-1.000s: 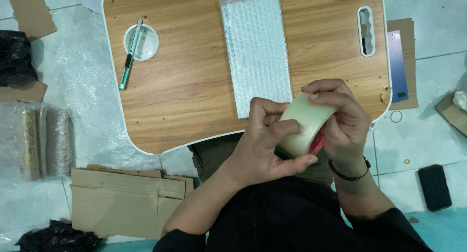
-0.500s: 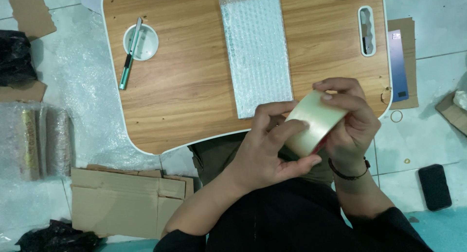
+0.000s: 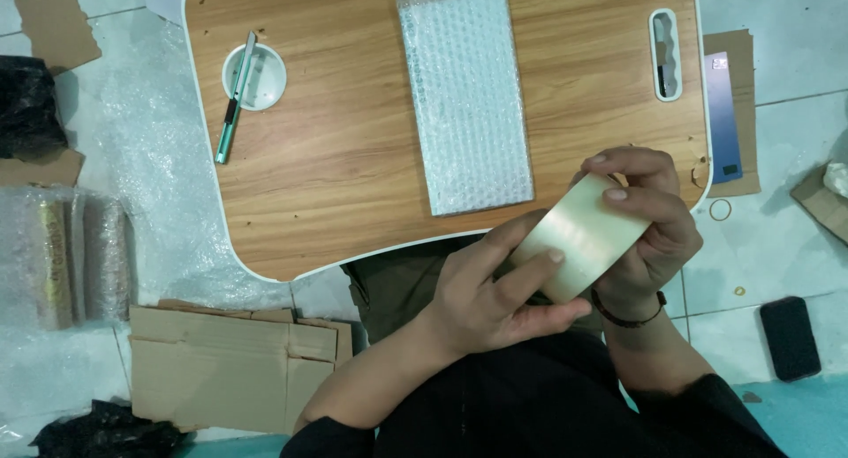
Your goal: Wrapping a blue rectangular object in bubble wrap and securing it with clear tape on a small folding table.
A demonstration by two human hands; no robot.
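Because the wide roll of pale clear tape (image 3: 583, 235) looks light, stiff and slick, both hands, left (image 3: 481, 303) and right (image 3: 649, 233), grip its rim.

Pale cream tape roll (image 3: 583, 237), wood-grain lap table (image 3: 353, 158) edged white, clear dotted bubble-wrap sheet (image 3: 465, 96), teal utility knife (image 3: 231, 113), brown cardboard (image 3: 230, 365).

Wooden lap table (image 3: 353, 184) carries a bubble-wrapped parcel (image 3: 465, 96) and a green utility knife (image 3: 231, 105) across a white cup recess (image 3: 265, 78). Flattened cardboard (image 3: 230, 365) and a black phone (image 3: 790, 337) lie on the floor.
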